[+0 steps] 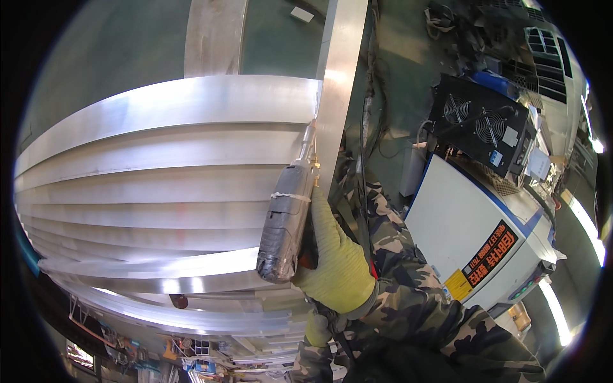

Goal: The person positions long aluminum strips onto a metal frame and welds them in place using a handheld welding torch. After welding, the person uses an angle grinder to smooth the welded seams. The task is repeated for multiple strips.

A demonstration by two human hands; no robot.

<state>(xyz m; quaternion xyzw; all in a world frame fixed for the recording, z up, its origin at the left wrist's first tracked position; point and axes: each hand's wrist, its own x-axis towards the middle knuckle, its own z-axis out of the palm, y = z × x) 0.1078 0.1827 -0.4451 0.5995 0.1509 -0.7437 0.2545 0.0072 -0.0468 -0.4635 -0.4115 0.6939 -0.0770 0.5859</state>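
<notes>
My right hand (338, 262), in a yellow-green glove, is closed around a grey handheld welding gun (281, 226) wrapped in clear film with a white tie. The gun's thin nozzle (310, 137) points away from me, its tip at the corner where the top slat meets a long metal bar (343, 76). Whether the tip touches the metal I cannot tell. Below, partly hidden behind the right forearm, my gloved left hand (317, 330) is curled beside a dark hose-like thing. Silvery metal slats (172, 143) fan out to the left, overlapping like a louvre.
A black box with two fans (476, 121) sits on a white and blue machine cabinet (447, 210) at the right. Cables (381, 96) run along the green floor beside the bar. A wide metal strip (214, 38) reaches beyond the slats. Cluttered tools (198, 351) lie at the lower left.
</notes>
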